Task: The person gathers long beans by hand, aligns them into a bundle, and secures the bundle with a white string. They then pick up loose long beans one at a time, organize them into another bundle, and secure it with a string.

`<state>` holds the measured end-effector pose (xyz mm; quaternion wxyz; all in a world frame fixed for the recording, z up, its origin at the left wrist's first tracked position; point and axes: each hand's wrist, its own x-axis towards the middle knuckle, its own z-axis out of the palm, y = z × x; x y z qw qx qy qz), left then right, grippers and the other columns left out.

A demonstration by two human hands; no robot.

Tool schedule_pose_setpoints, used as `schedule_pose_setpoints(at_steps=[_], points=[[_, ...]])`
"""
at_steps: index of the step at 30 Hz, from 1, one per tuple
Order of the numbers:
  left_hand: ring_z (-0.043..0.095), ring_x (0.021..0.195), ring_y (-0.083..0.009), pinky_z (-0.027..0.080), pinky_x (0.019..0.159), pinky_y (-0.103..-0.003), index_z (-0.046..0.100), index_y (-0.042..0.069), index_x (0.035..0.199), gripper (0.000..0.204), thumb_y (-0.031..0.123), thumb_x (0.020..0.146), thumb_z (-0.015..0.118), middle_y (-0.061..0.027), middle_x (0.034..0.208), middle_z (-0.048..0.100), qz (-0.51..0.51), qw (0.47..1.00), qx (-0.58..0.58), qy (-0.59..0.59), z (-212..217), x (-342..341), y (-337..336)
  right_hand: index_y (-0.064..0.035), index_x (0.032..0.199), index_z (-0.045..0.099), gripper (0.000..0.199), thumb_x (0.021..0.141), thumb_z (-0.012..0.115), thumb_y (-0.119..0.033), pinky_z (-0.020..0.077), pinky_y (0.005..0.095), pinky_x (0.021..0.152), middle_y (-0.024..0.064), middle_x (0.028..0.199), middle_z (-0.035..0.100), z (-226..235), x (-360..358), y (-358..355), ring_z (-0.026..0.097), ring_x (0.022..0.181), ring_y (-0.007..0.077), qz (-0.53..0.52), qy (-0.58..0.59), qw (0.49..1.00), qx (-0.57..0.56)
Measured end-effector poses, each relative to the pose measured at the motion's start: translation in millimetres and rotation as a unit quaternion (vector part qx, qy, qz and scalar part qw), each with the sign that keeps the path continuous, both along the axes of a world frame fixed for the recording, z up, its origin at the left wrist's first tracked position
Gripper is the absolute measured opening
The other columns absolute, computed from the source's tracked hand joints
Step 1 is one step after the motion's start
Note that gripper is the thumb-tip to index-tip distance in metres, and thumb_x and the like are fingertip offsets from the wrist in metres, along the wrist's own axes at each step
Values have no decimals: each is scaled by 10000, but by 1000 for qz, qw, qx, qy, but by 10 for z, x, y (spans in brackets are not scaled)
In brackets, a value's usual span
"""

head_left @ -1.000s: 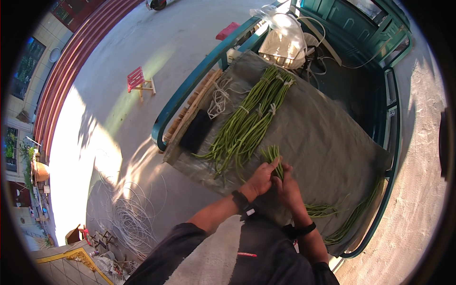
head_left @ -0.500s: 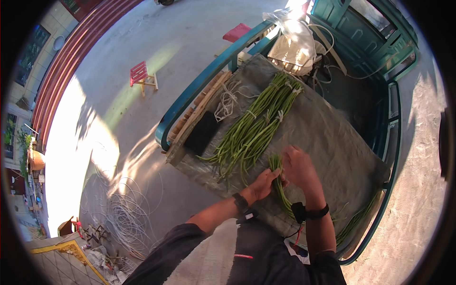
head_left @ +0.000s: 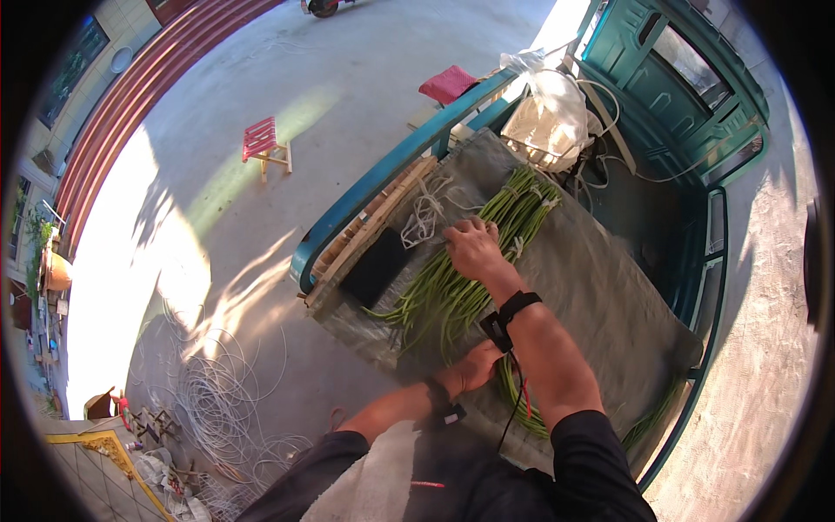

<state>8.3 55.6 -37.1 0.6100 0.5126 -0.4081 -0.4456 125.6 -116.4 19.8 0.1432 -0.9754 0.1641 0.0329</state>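
My left hand (head_left: 477, 365) is closed on a bunch of long green beans (head_left: 525, 409) near the front edge of the dark sheet; my right wrist partly covers its fingers. My right hand (head_left: 476, 250) is stretched out over several tied bundles of long beans (head_left: 452, 291), beside a loose heap of white string (head_left: 424, 217). Its fingers are curled downward and their tips are hidden, so what they hold, if anything, does not show. White ties band the bundles.
The grey sheet (head_left: 600, 287) covers part of a green truck bed with a side rail (head_left: 383, 187). A black flat piece (head_left: 376, 268) lies by the wooden slats. A white sack (head_left: 548, 126) stands beyond. More beans (head_left: 648, 422) lie at right. Tangled wire (head_left: 217, 383) and a red stool (head_left: 263, 143) are on the ground.
My right hand has left the bunch in my left hand and reached forward and left over the tied bundles. My left hand, still on its bunch, has shifted slightly nearer to me.
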Motion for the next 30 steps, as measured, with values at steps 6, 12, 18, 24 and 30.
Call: schedule_pose_setpoints(at_steps=[6, 12, 18, 24, 30], points=[[647, 1088, -232, 523, 962, -421, 611, 121, 1297, 252, 200, 1090, 491, -28, 1205, 667, 29, 999, -11, -27, -96, -38, -37, -191, 1363, 606, 323, 1074, 492, -281, 245, 669, 1194, 85, 1429, 519, -97, 89, -48, 347, 1432, 334, 6, -8, 1000, -3], [659, 1072, -272, 521, 964, -447, 597, 79, 1242, 243, 242, 1098, 488, -71, 1163, 663, -25, 995, -38, 92, -197, -44, -169, -115, 1316, 643, 330, 1026, 564, -252, 404, 509, 1134, 87, 1349, 596, 239, 96, -236, 542, 1270, 329, -88, -164, 955, 232], [681, 1023, -317, 538, 936, -467, 580, 9, 1144, 272, 262, 1099, 488, -120, 1043, 647, -53, 859, 110, 497, -274, -63, -176, -16, 1336, 643, 343, 1044, 515, -141, 418, 324, 1081, 55, 1314, 649, 1000, 96, -261, 579, 1235, 196, -16, -343, 769, 539], [680, 1006, -273, 539, 925, -436, 588, 30, 1206, 246, 208, 1084, 472, -93, 1071, 657, -71, 864, 103, 488, -206, -26, -176, -112, 1513, 512, 502, 1046, 543, -293, 333, 416, 1162, 29, 1566, 482, 1517, 186, -348, 431, 1431, 195, 34, -313, 730, 607], [683, 1012, -272, 537, 935, -431, 586, 24, 1163, 257, 243, 1087, 476, -84, 1076, 659, -49, 860, 102, 497, -68, -17, -180, -79, 1442, 590, 438, 1054, 534, -273, 441, 368, 1069, 53, 1445, 587, 1727, 383, -438, 490, 1379, 207, -24, -175, 831, 527]])
